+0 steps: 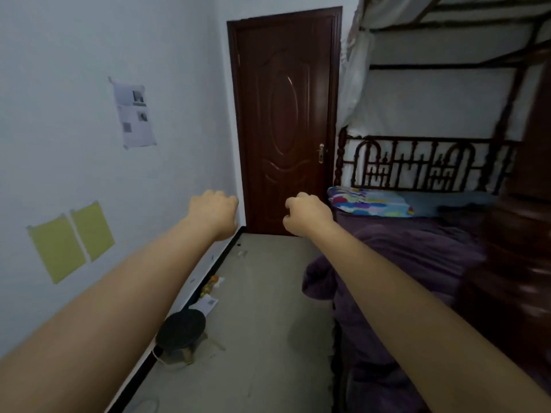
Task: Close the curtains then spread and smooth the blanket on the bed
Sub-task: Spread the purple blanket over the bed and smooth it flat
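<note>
Both fists empty, left hand [213,211], right hand [307,214]; rumpled purple blanket [417,254] beside.

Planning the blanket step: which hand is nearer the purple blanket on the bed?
Right. The right hand hangs beside the blanket; the left hand is over by the wall. Both are curled, holding nothing.

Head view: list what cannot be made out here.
- Curtains: no window in frame; only pale drapery at the bedpost.
- Purple blanket: near part hidden by the right forearm, far side cut off.
- Left hand, right hand: fingers curl away, palms unseen.
- Wall notice: print too small.
</note>
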`<act>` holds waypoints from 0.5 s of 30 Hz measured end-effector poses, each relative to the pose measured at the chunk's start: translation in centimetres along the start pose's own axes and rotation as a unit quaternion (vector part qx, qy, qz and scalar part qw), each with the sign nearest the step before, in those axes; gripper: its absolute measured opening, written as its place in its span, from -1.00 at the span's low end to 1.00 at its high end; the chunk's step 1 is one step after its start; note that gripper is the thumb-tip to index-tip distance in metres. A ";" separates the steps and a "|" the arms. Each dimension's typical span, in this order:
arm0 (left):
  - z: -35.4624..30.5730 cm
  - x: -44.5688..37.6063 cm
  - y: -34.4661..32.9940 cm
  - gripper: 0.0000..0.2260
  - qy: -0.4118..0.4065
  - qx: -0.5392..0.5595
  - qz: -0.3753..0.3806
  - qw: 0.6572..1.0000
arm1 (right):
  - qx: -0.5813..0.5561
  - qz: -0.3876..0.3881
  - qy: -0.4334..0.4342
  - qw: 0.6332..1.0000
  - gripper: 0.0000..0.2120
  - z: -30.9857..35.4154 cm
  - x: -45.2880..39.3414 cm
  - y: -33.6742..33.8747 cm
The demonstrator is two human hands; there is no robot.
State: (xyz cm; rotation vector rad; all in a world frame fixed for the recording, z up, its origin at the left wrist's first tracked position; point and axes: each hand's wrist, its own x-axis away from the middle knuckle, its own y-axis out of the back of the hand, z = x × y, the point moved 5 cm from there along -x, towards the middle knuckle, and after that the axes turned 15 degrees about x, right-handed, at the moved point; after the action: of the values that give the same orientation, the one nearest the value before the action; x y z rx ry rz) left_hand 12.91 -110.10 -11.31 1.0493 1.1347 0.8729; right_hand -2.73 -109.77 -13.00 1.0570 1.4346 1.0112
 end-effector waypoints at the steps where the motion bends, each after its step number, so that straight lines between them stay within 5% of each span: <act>1: 0.8 -2.4 -1.1 -0.74 -0.011 0.001 0.008 1.000 | 0.000 0.010 -0.014 1.000 -0.63 0.0 -2.3 -0.9; 8: 0.3 -15.3 -7.8 -0.73 -0.101 0.031 0.047 0.993 | 0.035 0.056 -0.102 0.993 -0.65 -3.5 -12.4 -7.1; 15: -9.3 -24.7 -14.0 -0.66 -0.227 0.053 0.083 0.969 | 0.029 0.105 -0.202 0.973 -0.65 -12.7 -17.0 -12.8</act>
State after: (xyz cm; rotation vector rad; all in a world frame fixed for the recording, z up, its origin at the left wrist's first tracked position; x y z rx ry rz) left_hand -1.13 -135.42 -18.74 1.3657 0.7201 0.6583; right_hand -15.24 -130.07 -19.72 1.3898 1.0401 0.8412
